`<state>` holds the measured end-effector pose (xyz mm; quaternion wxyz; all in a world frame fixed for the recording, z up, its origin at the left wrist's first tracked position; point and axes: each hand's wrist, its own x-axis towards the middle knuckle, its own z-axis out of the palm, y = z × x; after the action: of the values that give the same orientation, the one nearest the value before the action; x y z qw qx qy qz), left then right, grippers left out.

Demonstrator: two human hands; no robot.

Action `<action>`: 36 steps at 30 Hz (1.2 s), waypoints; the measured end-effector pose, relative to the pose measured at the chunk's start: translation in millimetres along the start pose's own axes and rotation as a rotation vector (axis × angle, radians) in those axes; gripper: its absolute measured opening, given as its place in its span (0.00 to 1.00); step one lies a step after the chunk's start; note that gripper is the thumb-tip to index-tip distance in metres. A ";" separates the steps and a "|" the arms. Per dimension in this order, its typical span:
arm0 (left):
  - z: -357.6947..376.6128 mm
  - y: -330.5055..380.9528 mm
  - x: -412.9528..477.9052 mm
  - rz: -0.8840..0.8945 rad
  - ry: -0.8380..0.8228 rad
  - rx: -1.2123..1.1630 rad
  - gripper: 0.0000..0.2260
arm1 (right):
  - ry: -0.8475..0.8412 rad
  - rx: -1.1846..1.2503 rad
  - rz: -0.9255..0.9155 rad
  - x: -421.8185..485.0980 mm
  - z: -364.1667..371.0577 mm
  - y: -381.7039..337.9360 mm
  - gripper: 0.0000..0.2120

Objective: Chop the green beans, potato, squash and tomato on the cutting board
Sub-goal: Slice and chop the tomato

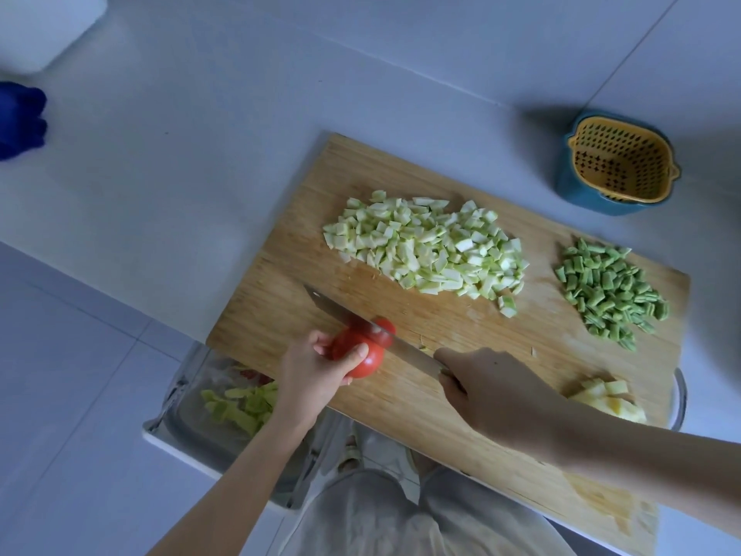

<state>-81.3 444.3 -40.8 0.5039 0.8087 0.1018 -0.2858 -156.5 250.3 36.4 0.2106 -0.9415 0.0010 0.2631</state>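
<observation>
left fingers (353, 357) clamp the tomato (361, 351) on the cutting board (280, 266), right fingers (451, 381) grasping the knife (345, 313) slicing it.

The cutting board (401, 379) is matt, grained wood, the knife (349, 315) blade smooth bright metal, the tomato (367, 361) glossy-skinned, the strainer basket (619, 164) perforated plastic, the surface (200, 154) smooth.

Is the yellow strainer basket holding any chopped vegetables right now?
No, the yellow strainer basket sits empty beyond the cutting board.
</observation>
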 end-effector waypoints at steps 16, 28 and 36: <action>0.7 -2.9 -8.4 -0.052 -0.019 -0.201 0.11 | 0.086 0.068 0.008 8.2 0.4 -11.0 0.16; -0.3 -3.7 -6.3 -0.052 -0.021 -0.201 0.14 | -0.043 0.016 0.136 -33.4 -16.8 7.2 0.15; 0.1 -2.6 -7.2 -0.033 -0.018 -0.200 0.13 | -0.004 0.023 0.106 -27.1 -18.9 -2.9 0.16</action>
<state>-88.4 446.3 -38.7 0.5783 0.7500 0.1384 -0.2898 -170.1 242.4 65.6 0.2073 -0.9371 0.0533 0.2757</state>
